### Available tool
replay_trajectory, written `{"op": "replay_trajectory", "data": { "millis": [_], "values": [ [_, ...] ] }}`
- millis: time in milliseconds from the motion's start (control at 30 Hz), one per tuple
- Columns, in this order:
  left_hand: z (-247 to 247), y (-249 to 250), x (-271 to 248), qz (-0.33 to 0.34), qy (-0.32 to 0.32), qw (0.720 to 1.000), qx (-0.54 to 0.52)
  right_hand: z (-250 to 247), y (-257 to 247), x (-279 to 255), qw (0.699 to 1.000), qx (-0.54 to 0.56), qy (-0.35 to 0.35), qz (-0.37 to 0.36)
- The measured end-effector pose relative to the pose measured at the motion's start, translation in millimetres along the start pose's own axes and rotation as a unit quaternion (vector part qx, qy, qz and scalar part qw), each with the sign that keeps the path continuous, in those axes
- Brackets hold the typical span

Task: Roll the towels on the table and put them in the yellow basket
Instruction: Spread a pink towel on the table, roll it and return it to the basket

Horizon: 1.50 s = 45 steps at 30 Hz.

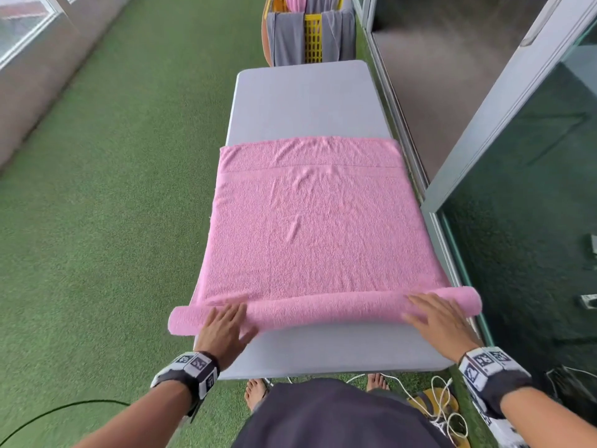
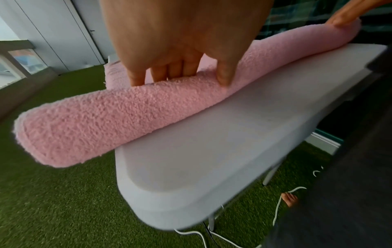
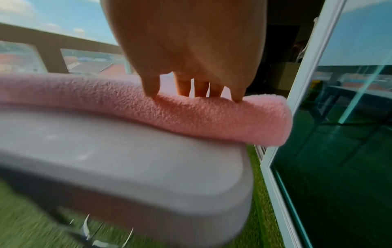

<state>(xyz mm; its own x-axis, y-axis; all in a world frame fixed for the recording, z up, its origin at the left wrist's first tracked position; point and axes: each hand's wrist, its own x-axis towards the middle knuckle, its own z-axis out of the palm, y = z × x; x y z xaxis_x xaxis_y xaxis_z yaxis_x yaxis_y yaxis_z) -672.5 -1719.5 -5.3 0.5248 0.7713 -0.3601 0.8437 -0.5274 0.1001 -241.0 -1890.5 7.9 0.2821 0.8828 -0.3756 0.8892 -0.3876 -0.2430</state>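
Note:
A pink towel (image 1: pixel 310 221) lies spread across the grey table (image 1: pixel 307 95), its near edge wound into a long roll (image 1: pixel 323 310) that sticks out past both table sides. My left hand (image 1: pixel 226 321) presses flat on the roll's left part, fingers straight over its top (image 2: pixel 169 73). My right hand (image 1: pixel 433 315) presses flat on the roll's right part near its end (image 3: pixel 197 87). The roll (image 2: pixel 89 120) overhangs the table's left edge, and its other end (image 3: pixel 265 120) overhangs the right. The yellow basket (image 1: pixel 312 37) stands beyond the table's far end, draped with grey towels.
Green artificial turf (image 1: pixel 97 221) covers the floor to the left. A glass sliding door with a white frame (image 1: pixel 484 124) runs close along the table's right side. White cables (image 1: pixel 442 402) lie on the floor by my bare feet. A low wall stands at far left.

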Motion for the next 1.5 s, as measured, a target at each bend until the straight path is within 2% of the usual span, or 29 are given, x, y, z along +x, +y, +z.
{"op": "replay_trajectory", "data": {
  "millis": [67, 133, 233, 300, 400, 533, 600, 667, 733, 833, 900, 967, 1067, 1133, 1200, 1333, 1400, 1500],
  "values": [
    [8, 1, -9, 0.01, 0.003, 1.0, -0.007, 11, 0, -9, 0.999, -0.049, -0.009, -0.003],
    [18, 0, -15, 0.018, 0.048, 0.999, -0.018, 13, -2, -17, 0.997, -0.077, -0.016, 0.01],
    [9, 0, -15, 0.013, 0.075, 0.997, -0.003, 1, -1, -14, 0.995, -0.095, -0.037, 0.016],
    [4, -3, -6, 0.011, 0.1, 0.995, -0.006, -11, -3, -5, 0.997, -0.075, -0.025, 0.013],
    [0, -8, 4, -0.029, 0.055, 0.997, -0.037, -17, -2, 5, 0.999, -0.008, 0.038, 0.003],
    [10, -10, -3, 0.003, -0.002, 1.0, 0.008, -1, -3, -6, 0.999, -0.044, -0.012, -0.002],
    [13, -6, -8, 0.016, 0.01, 1.0, 0.019, 4, -3, -12, 0.998, -0.06, -0.014, 0.003],
    [9, -3, -9, 0.022, 0.05, 0.998, 0.02, -1, -4, -11, 0.998, -0.055, -0.033, 0.013],
    [-1, -5, -2, 0.003, 0.06, 0.998, 0.029, -12, -2, -1, 0.997, -0.053, -0.053, 0.014],
    [-11, -10, 14, -0.009, 0.082, 0.996, -0.017, -23, 0, 15, 1.0, -0.013, -0.015, 0.015],
    [-15, -11, 19, -0.016, 0.046, 0.998, -0.035, -24, -2, 20, 1.0, 0.018, -0.011, 0.011],
    [-9, -12, 15, -0.003, 0.013, 1.0, -0.022, -17, -4, 13, 0.999, -0.004, -0.044, -0.002],
    [1, -9, 3, 0.026, 0.036, 0.999, 0.005, -4, -2, -3, 0.998, -0.044, -0.047, -0.008],
    [-4, -4, 1, 0.017, 0.05, 0.999, 0.009, -7, 0, -4, 0.997, -0.041, -0.061, 0.011],
    [-14, -6, 6, 0.007, 0.035, 0.999, 0.025, -16, 0, 4, 0.996, -0.049, -0.075, 0.023],
    [-22, -19, 21, -0.009, 0.093, 0.995, -0.042, -31, 0, 26, 0.999, -0.001, -0.033, 0.023],
    [-18, -21, 19, 0.004, 0.057, 0.998, -0.041, -29, -1, 25, 0.999, 0.01, -0.033, 0.017],
    [-4, -14, 2, 0.032, 0.032, 0.999, -0.022, -12, -3, 7, 0.996, -0.066, -0.049, 0.016]
  ]
}}
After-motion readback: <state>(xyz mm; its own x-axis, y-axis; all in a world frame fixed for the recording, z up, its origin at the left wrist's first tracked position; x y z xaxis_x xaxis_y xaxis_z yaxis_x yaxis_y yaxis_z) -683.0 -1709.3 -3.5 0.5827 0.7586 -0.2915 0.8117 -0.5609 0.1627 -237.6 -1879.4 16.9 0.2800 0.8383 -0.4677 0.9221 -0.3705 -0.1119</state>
